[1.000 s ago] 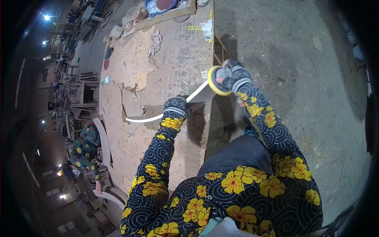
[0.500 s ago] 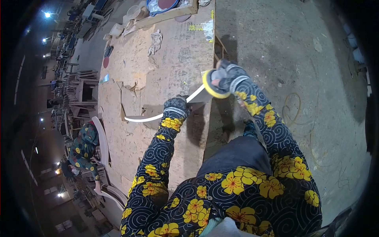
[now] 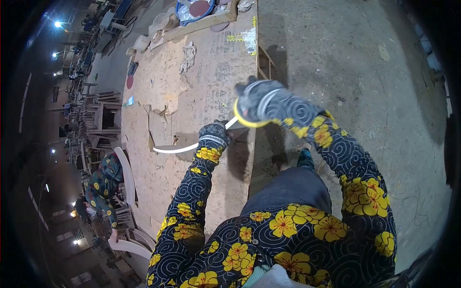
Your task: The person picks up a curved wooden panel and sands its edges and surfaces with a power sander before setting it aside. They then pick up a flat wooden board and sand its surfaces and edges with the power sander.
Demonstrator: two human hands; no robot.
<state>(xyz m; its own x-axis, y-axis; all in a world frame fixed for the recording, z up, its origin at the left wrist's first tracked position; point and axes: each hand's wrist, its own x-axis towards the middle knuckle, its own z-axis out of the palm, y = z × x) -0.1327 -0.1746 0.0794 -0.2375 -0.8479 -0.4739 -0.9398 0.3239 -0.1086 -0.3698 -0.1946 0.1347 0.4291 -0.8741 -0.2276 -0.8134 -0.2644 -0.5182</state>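
Note:
A thin curved white-edged piece lies over the plywood table, its far end near the table's right edge. My left hand, in a dark patterned glove, is closed around the middle of this piece. Above the piece's right end is my right hand, also gloved and slightly blurred, closed on a round sander with a yellow rim. The sander's pad touches or nearly touches the piece; its contact face is hidden.
A crumpled cloth, a blue basin and a reddish disc are on the table. At the left, a co-worker handles curved pieces. Stacked frames stand beyond the table.
My right hand has moved left with the sander, further along the curved piece toward my left hand. My left hand has barely moved. The co-worker's arm has shifted slightly.

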